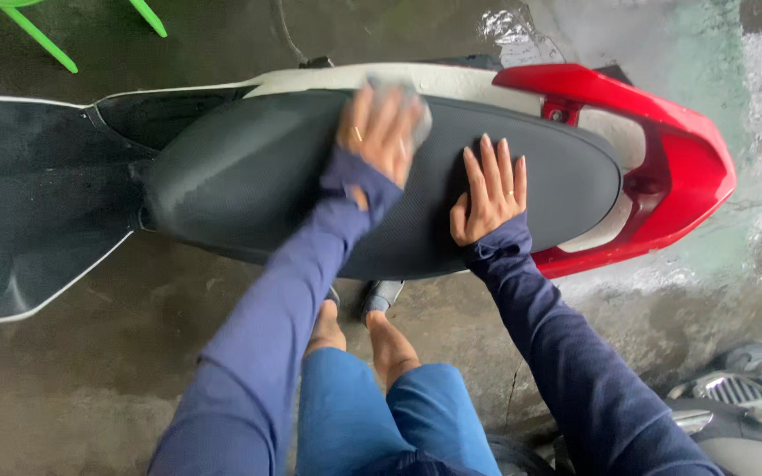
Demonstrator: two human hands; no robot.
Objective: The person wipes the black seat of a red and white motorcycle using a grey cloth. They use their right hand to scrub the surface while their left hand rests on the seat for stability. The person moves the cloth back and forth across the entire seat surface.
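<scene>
A scooter lies across the view with a long black seat (pixel 249 176), a red tail (pixel 690 167) at the right and white side trim. My left hand (pixel 381 132) presses a pale cloth (pixel 421 110) against the far edge of the seat; the hand is blurred. My right hand (pixel 491 189) rests flat on the seat with its fingers spread, just right of the left hand. Both arms wear dark blue sleeves that cover the wrists.
The floor is wet concrete (pixel 90 370), with water running at the upper right. Green chair legs (pixel 37 35) stand at the top left. The scooter's black footwell (pixel 28 203) is at the left. Part of another vehicle (pixel 743 397) shows at the bottom right. My knees in blue trousers are below.
</scene>
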